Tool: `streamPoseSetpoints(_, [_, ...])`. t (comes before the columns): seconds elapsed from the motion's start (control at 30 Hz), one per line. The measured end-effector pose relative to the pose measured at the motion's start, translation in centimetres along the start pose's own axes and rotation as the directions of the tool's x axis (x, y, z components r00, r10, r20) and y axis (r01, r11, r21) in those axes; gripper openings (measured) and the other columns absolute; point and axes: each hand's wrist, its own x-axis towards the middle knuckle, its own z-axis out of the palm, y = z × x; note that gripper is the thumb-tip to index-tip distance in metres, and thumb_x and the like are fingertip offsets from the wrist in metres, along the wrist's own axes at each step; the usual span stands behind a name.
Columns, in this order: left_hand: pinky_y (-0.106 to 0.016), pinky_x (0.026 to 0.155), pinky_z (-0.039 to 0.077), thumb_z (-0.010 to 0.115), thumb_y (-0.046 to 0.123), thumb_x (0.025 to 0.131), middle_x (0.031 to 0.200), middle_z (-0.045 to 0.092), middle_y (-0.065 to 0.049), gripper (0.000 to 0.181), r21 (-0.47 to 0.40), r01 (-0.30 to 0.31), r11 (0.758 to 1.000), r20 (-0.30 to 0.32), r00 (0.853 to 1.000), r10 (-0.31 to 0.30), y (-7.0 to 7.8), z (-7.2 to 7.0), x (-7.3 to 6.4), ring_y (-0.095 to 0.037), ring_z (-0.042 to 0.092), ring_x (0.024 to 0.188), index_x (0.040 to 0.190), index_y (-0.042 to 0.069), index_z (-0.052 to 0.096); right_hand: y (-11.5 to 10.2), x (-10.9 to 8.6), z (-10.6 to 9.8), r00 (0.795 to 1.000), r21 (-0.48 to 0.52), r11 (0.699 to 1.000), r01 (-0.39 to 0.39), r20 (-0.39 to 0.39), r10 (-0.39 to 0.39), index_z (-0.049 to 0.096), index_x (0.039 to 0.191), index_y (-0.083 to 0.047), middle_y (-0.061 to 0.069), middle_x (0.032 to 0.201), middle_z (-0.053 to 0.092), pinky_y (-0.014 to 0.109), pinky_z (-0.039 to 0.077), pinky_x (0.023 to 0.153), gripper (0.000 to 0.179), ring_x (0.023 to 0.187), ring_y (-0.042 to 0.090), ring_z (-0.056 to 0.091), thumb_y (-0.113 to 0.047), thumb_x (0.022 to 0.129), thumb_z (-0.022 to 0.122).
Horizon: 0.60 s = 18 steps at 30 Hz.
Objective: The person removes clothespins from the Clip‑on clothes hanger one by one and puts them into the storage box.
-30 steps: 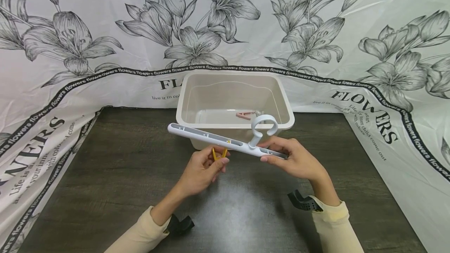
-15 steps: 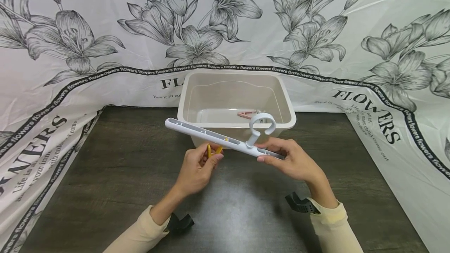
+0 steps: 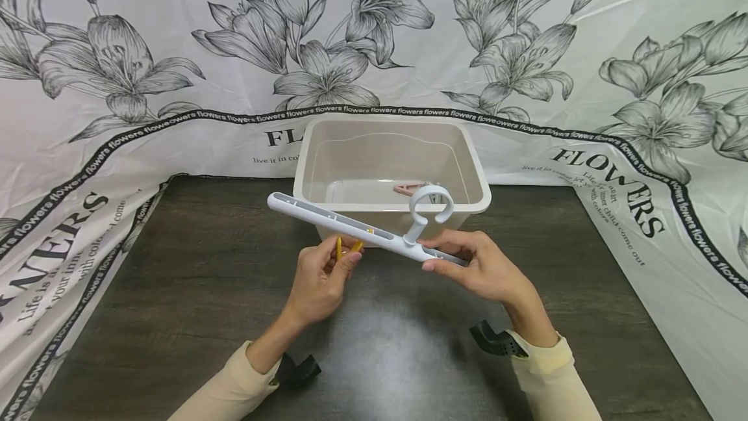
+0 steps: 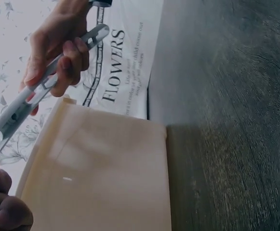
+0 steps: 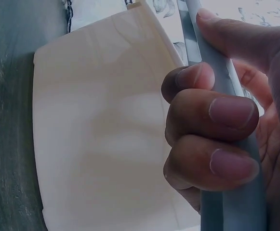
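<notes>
In the head view my right hand [image 3: 482,271] grips one arm of a white plastic clothes hanger [image 3: 315,214], held tilted above the table with its round hook up. The right wrist view shows several fingers [image 5: 231,113] curled round the hanger bar [image 5: 233,207]. My left hand [image 3: 318,284] pinches the handles of a yellow clothespin [image 3: 339,249] under the bar. A bit of yellow shows in the bar's slot, so the clothespin's tip is at the hanger; whether it bites the bar is hidden. In the left wrist view only left fingertips [image 4: 7,209] show.
A beige plastic bin [image 3: 299,180] stands behind the hanger against the flower-printed cloth [image 3: 234,96]. Inside it lie a pink clothespin [image 3: 409,188] and another small item, partly covered by the hook. Dark wood-grain table [image 3: 193,265] extends round the bin and hands.
Both hands and the hanger have shifted slightly left, and the hanger's far end has risen a little. The left hand still pinches the yellow clothespin at the bar.
</notes>
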Motion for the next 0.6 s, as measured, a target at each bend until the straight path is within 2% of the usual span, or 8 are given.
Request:
streamPoseSetpoints(0.17, [-0.009, 0.041, 0.025, 0.069, -0.006, 0.09, 0.057, 0.048, 0.001, 0.009, 0.126, -0.094, 0.988, -0.057, 0.993, 0.101, -0.2, -0.1, 0.0, 0.005, 0.034, 0.05, 0.093, 0.002, 0.067, 0.2, 0.0, 0.2, 1.0, 0.013, 1.0, 0.003, -0.001, -0.003, 0.075, 0.112, -0.017, 0.001, 0.093, 0.078, 0.021, 0.048, 0.054, 0.027, 0.068, 0.005, 0.061, -0.005, 0.088, 0.08])
streamPoseSetpoints(0.27, [-0.008, 0.041, 0.022, 0.073, -0.005, 0.087, 0.056, 0.045, 0.003, 0.011, 0.215, -0.133, 0.968, -0.081, 0.985, 0.153, -0.3, -0.2, 0.1, 0.005, 0.03, 0.05, 0.089, 0.004, 0.066, 0.2, 0.1, 0.3, 1.0, 0.018, 1.0, 0.002, 0.004, -0.002, 0.075, 0.112, -0.016, 0.002, 0.093, 0.079, 0.021, 0.048, 0.054, 0.027, 0.068, 0.005, 0.061, -0.005, 0.088, 0.079])
streamPoseSetpoints(0.3, [-0.008, 0.041, 0.022, 0.072, -0.001, 0.09, 0.055, 0.043, 0.004, 0.01, 0.238, -0.145, 0.96, -0.085, 0.982, 0.169, -0.3, -0.3, 0.1, 0.005, 0.03, 0.05, 0.086, 0.005, 0.064, 0.1, 0.1, 0.4, 1.0, 0.019, 1.0, 0.001, 0.006, -0.001, 0.075, 0.112, -0.016, 0.003, 0.094, 0.079, 0.022, 0.049, 0.054, 0.026, 0.069, 0.005, 0.061, -0.005, 0.089, 0.079])
streamPoseSetpoints(0.43, [-0.008, 0.039, 0.021, 0.073, 0.001, 0.089, 0.054, 0.041, 0.004, 0.018, 0.299, -0.207, 0.932, -0.099, 0.964, 0.246, -0.5, -0.7, 0.3, 0.004, 0.029, 0.048, 0.079, 0.006, 0.059, 0.0, 0.1, 0.5, 1.0, 0.012, 1.0, -0.004, 0.009, 0.004, 0.075, 0.112, -0.017, 0.003, 0.094, 0.079, 0.021, 0.049, 0.055, 0.025, 0.07, 0.006, 0.062, -0.006, 0.089, 0.079])
streamPoseSetpoints(0.5, [-0.009, 0.039, 0.021, 0.071, 0.005, 0.092, 0.054, 0.043, 0.003, 0.017, 0.331, -0.221, 0.917, -0.134, 0.952, 0.277, -0.4, -1.1, 0.6, 0.004, 0.03, 0.048, 0.081, 0.004, 0.06, 0.1, 0.1, 0.5, 1.0, 0.008, 1.0, 0.009, 0.007, -0.009, 0.075, 0.112, -0.017, 0.002, 0.092, 0.079, 0.021, 0.048, 0.054, 0.026, 0.068, 0.005, 0.06, -0.005, 0.089, 0.079])
streamPoseSetpoints(0.53, [-0.009, 0.039, 0.021, 0.072, 0.003, 0.09, 0.055, 0.043, 0.002, 0.015, 0.344, -0.222, 0.913, -0.149, 0.946, 0.286, -0.4, -1.4, 0.8, 0.003, 0.031, 0.048, 0.082, 0.003, 0.06, 0.1, 0.2, 0.6, 1.0, 0.004, 1.0, 0.019, 0.008, -0.019, 0.075, 0.113, -0.017, 0.001, 0.092, 0.078, 0.021, 0.047, 0.053, 0.026, 0.067, 0.004, 0.059, -0.005, 0.089, 0.078])
streamPoseSetpoints(0.6, [-0.01, 0.04, 0.022, 0.072, 0.005, 0.092, 0.055, 0.045, 0.002, 0.012, 0.358, -0.208, 0.91, -0.177, 0.942, 0.285, -0.1, -2.0, 1.2, 0.002, 0.032, 0.048, 0.085, 0.002, 0.062, 0.1, 0.2, 0.6, 0.999, -0.012, 0.999, 0.039, 0.011, -0.038, 0.074, 0.114, -0.019, -0.002, 0.088, 0.077, 0.02, 0.043, 0.05, 0.028, 0.063, 0.002, 0.055, -0.005, 0.09, 0.078])
